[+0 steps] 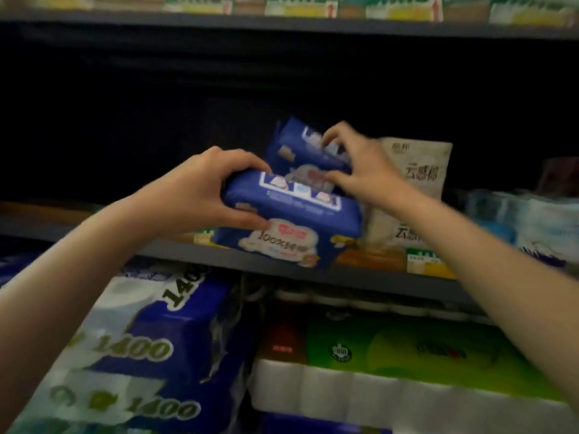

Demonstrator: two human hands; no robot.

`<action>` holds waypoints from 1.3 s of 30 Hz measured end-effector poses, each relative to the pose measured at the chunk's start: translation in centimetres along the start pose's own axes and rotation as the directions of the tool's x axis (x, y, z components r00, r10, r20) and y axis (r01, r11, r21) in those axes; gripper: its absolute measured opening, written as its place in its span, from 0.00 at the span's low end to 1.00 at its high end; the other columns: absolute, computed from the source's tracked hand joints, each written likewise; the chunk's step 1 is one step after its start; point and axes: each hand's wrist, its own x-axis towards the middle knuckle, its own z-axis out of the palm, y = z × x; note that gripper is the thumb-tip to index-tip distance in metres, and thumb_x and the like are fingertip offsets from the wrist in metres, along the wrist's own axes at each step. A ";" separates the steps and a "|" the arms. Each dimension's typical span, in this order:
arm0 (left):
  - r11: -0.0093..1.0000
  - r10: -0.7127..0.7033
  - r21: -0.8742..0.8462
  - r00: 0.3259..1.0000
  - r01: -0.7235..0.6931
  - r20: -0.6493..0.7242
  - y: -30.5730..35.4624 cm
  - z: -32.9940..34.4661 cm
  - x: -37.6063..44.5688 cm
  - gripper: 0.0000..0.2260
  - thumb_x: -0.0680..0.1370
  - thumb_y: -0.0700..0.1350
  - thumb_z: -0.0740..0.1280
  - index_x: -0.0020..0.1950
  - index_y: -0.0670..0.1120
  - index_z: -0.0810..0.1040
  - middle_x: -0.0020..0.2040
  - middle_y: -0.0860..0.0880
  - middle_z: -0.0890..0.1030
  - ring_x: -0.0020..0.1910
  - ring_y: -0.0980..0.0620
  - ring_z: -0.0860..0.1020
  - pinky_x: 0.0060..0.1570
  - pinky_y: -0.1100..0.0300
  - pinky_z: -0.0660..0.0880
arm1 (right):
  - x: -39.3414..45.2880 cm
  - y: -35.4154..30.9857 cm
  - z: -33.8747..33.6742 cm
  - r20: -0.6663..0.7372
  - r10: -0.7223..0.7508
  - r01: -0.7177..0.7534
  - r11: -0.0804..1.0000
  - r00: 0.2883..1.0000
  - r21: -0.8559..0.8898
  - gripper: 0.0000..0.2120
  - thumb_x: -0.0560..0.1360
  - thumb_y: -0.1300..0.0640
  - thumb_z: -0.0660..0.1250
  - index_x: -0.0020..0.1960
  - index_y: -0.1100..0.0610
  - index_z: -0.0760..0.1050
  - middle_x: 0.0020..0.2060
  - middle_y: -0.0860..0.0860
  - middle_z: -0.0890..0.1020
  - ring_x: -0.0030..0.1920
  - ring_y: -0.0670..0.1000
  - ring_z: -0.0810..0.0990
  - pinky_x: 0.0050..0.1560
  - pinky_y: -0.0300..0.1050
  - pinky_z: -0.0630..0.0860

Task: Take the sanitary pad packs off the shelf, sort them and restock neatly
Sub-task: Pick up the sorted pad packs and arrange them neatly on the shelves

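Two dark blue sanitary pad packs sit on the middle shelf. My left hand grips the left end of the front blue pack, which overhangs the shelf edge. Behind it leans a second blue pack, tilted up, and my right hand clamps its right side with fingers over the top. Beige packs stand just right of the blue ones, partly behind my right wrist. The picture is blurred.
The shelf's left part is dark and bare. Pale blue wrapped packs lie at the far right. Below are large toilet-roll bundles, blue "1400" on the left and green on the right. Price tags line the shelf edges.
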 end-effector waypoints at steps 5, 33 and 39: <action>0.983 -0.124 0.146 0.989 0.111 0.082 -4.2 -1.7 1.3 0.21 0.59 0.68 0.68 0.49 0.67 0.68 0.49 0.68 0.73 0.50 0.63 0.66 0.50 0.71 0.65 | 2.3 3.8 5.9 0.378 0.245 -0.145 0.951 0.893 -0.273 0.13 0.75 0.58 0.65 0.58 0.60 0.75 0.58 0.60 0.76 0.59 0.59 0.75 0.56 0.47 0.69; 0.913 -0.406 -0.029 0.905 0.406 -0.123 -9.2 -0.6 5.4 0.26 0.67 0.46 0.76 0.64 0.48 0.74 0.55 0.49 0.75 0.54 0.50 0.76 0.53 0.54 0.75 | 5.1 5.8 7.7 0.363 0.351 -0.036 0.760 0.863 -0.649 0.22 0.78 0.59 0.61 0.71 0.57 0.63 0.65 0.58 0.70 0.63 0.58 0.71 0.57 0.50 0.72; 0.891 -0.426 -0.154 0.904 0.428 0.045 -8.9 3.1 6.9 0.23 0.69 0.47 0.75 0.62 0.48 0.75 0.53 0.50 0.78 0.50 0.54 0.77 0.49 0.62 0.75 | 4.4 5.5 6.0 0.018 0.299 -0.269 0.882 0.954 -0.386 0.13 0.77 0.66 0.59 0.60 0.59 0.73 0.53 0.59 0.79 0.51 0.58 0.80 0.49 0.51 0.77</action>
